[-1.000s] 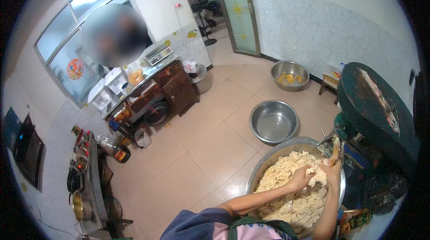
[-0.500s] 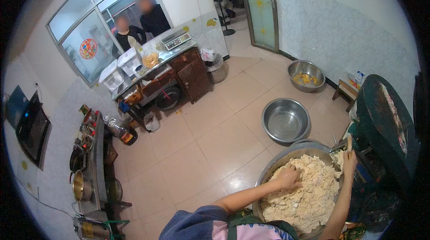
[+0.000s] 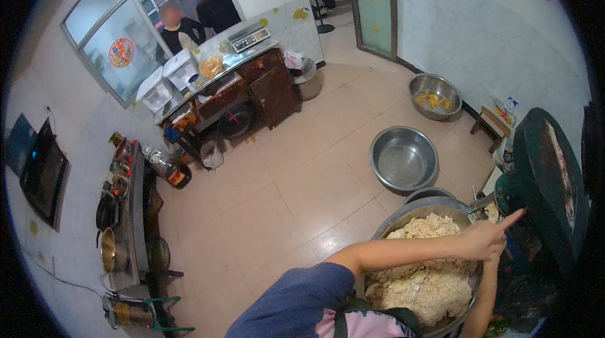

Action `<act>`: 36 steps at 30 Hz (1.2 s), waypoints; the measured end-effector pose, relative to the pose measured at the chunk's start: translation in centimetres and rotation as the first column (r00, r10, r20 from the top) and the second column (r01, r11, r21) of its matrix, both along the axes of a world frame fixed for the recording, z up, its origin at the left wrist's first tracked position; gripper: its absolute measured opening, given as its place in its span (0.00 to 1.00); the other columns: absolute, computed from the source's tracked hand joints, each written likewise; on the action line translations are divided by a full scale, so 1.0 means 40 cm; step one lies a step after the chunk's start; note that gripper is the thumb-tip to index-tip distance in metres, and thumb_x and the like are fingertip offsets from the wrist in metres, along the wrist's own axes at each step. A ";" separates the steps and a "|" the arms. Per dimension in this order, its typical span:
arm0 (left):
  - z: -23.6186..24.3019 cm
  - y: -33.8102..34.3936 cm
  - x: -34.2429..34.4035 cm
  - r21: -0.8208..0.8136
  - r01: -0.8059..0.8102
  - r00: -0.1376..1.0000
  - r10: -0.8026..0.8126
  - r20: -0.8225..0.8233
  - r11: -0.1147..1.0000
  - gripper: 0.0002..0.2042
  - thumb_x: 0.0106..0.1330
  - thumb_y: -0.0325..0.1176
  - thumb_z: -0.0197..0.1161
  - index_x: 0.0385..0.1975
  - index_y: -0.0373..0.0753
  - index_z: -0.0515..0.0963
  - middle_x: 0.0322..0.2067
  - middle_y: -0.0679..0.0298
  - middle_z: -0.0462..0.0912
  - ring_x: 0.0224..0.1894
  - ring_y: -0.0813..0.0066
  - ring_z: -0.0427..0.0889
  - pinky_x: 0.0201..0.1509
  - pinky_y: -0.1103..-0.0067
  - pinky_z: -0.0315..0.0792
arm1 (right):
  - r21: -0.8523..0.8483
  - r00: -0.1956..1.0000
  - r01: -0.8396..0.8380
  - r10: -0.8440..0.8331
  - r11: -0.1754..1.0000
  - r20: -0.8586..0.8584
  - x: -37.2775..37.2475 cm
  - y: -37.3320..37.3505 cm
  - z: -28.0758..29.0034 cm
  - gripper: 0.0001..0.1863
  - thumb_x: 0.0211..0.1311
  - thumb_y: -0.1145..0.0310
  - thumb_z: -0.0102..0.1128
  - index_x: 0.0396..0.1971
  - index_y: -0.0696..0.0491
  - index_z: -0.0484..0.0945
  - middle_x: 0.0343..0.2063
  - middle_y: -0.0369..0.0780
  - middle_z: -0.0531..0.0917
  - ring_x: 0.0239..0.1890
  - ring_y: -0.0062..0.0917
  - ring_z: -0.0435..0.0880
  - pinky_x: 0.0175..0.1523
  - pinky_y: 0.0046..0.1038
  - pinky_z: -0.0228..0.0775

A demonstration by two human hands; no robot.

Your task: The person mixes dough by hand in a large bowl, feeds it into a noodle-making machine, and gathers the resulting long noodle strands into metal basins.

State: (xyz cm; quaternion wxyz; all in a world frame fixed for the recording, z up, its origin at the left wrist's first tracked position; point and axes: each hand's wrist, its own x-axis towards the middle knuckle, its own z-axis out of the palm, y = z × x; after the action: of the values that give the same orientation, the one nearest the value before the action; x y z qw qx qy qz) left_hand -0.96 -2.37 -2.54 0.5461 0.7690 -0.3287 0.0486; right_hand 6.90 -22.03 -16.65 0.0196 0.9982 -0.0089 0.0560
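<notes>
Hands (image 3: 486, 241) moved close tog., R side, dough (image 3: 416, 291) in lg. basin (image 3: 449, 208)

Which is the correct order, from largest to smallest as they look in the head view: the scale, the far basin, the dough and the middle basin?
1. Dough, though partly covered by a forearm
2. Middle basin
3. Far basin
4. Scale
</notes>
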 end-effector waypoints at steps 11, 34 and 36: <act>-0.108 0.118 0.017 0.442 -0.049 0.876 -0.173 0.449 0.896 0.13 0.45 0.32 0.61 0.31 0.34 0.77 0.38 0.53 0.74 0.42 0.56 0.75 0.38 0.68 0.72 | 0.044 0.984 -0.175 0.176 0.984 -0.034 -0.006 0.038 0.089 0.14 0.64 0.64 0.51 0.42 0.56 0.79 0.27 0.49 0.81 0.30 0.43 0.82 0.32 0.38 0.75; -0.483 0.363 -0.363 0.552 -0.236 0.967 0.251 0.050 0.800 0.19 0.59 0.47 0.57 0.33 0.33 0.74 0.31 0.55 0.76 0.40 0.56 0.74 0.44 0.67 0.68 | 0.201 0.976 0.092 -0.048 0.975 -0.213 -0.011 0.097 0.182 0.14 0.65 0.68 0.48 0.43 0.60 0.77 0.35 0.53 0.80 0.37 0.45 0.80 0.41 0.41 0.73; -0.483 0.364 -0.375 0.526 -0.254 0.960 0.276 0.037 0.812 0.19 0.60 0.48 0.57 0.33 0.33 0.75 0.29 0.54 0.76 0.38 0.56 0.75 0.43 0.65 0.68 | 0.012 0.951 0.158 -0.149 0.987 -0.270 -0.050 0.092 0.210 0.14 0.64 0.69 0.48 0.41 0.61 0.78 0.36 0.53 0.80 0.39 0.46 0.80 0.42 0.43 0.72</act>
State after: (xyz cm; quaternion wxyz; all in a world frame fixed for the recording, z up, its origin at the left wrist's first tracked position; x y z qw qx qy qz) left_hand -15.95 12.18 -21.85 0.3095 0.9278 -0.2077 0.0165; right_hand 4.91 -18.33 -8.26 0.0083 0.9930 -0.0844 -0.0817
